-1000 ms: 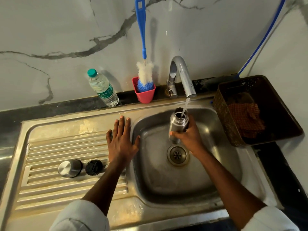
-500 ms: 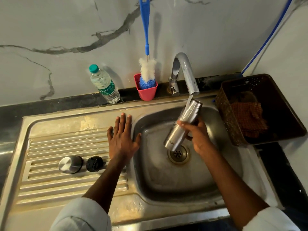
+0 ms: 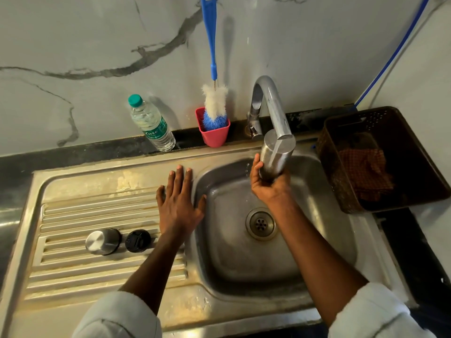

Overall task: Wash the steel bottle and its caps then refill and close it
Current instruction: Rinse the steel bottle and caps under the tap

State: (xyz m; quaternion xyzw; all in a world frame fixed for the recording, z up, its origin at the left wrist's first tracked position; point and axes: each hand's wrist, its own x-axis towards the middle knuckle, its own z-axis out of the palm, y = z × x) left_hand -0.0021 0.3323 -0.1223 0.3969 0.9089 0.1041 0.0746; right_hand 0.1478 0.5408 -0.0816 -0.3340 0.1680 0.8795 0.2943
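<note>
My right hand [image 3: 266,184] grips the steel bottle [image 3: 275,154] by its lower end, over the sink basin [image 3: 329,240]. The bottle stands nearly upright right under the tap spout [image 3: 280,123], and water runs down its side. Its upper end looks flat and closed; the lower end is hidden in my palm. My left hand [image 3: 179,203] lies flat with spread fingers on the basin's left rim. A steel outer cap [image 3: 102,241] and a black inner cap [image 3: 138,241] sit side by side on the ribbed drainboard [image 3: 73,272].
Against the marble wall stand a plastic water bottle [image 3: 151,123] and a red cup [image 3: 213,136] holding a blue-handled bottle brush [image 3: 213,101]. A brown basket [image 3: 341,191] with a checked cloth [image 3: 366,174] sits right of the basin. The drain [image 3: 260,223] is open.
My right hand has turned the bottle from filling upright, through a tilt, to its flat end under the spout, and raised it closer to the tap. My left hand has stayed put.
</note>
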